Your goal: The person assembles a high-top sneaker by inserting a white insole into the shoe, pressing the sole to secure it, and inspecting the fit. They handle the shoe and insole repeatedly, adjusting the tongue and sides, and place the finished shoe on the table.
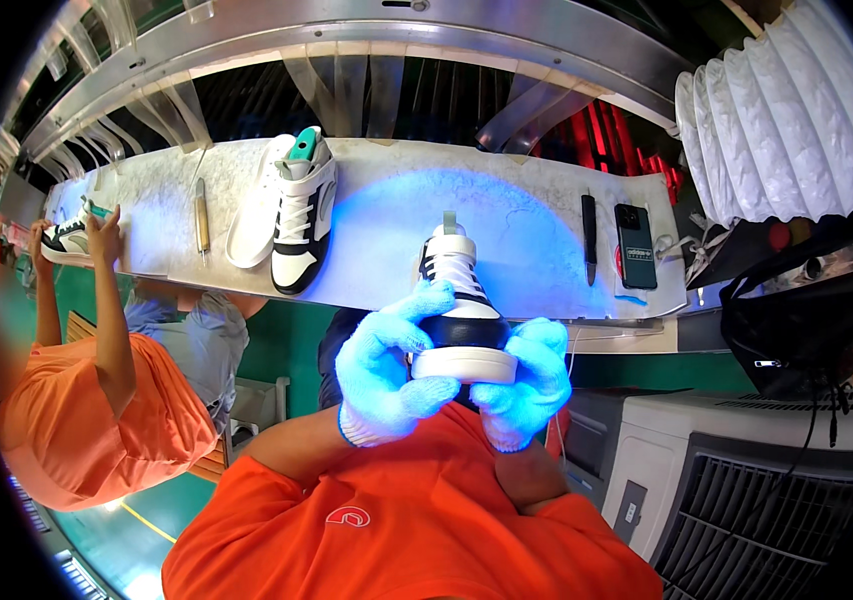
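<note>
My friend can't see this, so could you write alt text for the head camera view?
Two hands in pale blue knit gloves, left hand and right hand, grip a black-and-white laced sneaker by its sole. Beyond it, a white workbench holds another sneaker and a dark phone.

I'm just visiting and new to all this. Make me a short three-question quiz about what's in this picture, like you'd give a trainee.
1. True or false: the shoe is gripped by the left hand and the right hand, both in light blue gloves.
2. Which lies on the workbench to the right of the held shoe? A) a dark phone B) a red cup C) a hammer
3. Fill in: beside the black-and-white sneaker at the bench's middle lies a loose white ____.

Key
1. True; both gloved hands clasp it at the toe end.
2. A, the dark phone, next to a black pen-like tool.
3. Sole.
</note>
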